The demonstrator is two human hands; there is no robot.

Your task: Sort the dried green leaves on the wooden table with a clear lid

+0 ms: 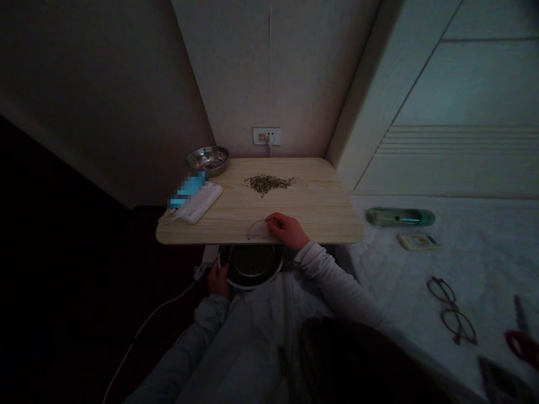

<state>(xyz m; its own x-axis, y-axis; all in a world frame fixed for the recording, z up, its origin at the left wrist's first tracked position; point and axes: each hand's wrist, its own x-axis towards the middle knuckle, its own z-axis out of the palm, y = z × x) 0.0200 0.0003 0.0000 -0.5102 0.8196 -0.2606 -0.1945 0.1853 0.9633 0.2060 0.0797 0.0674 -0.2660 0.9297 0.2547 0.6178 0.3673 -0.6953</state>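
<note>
At the front edge of the small wooden table (332,207), my right hand (288,230) is closed with its fingertips on a thin, pale half-round piece (257,230), perhaps see-through. That piece rests on or just above the tabletop. My left hand (219,280) grips the left rim of a dark bowl with a pale rim (248,280), below the table edge and close to my body. The dim light hides what the bowl holds. A loose pile of small greenish beans or seeds (267,184) lies on the table, beyond my right hand.
A metal bowl (208,160) stands at the table's back left corner. Near it are a phone (187,191) and a white power bank-like block (202,205). A socket (266,136) is on the wall. Eyeglasses (452,308) and red-handled scissors (522,342) lie at right.
</note>
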